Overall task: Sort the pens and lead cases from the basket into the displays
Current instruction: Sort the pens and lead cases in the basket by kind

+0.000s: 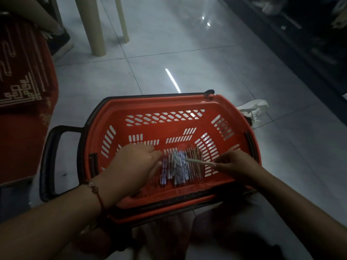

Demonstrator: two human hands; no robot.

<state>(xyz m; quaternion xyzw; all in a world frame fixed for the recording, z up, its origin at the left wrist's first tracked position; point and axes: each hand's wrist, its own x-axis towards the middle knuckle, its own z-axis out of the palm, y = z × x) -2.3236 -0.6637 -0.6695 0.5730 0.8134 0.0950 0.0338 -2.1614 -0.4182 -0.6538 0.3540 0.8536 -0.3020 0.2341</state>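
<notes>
A red plastic basket [142, 106] with slotted walls and black handles sits on my lap. On its floor lies a heap of several white-and-blue pens [175, 166], with darker thin pens [195, 156] along its right side. My left hand [135, 166] reaches into the basket, its fingers touching the left edge of the heap. My right hand [234, 164] pinches one pale green pen [199, 161] that points left over the heap. No lead cases or displays are visible.
A red patterned box [22, 87] stands at the left. Beige stool legs [95, 27] and another person's dark shoe [60, 42] are at the back left. A white shoe [255, 109] lies beyond the basket. Dark shelving [309, 34] runs along the right on the tiled floor.
</notes>
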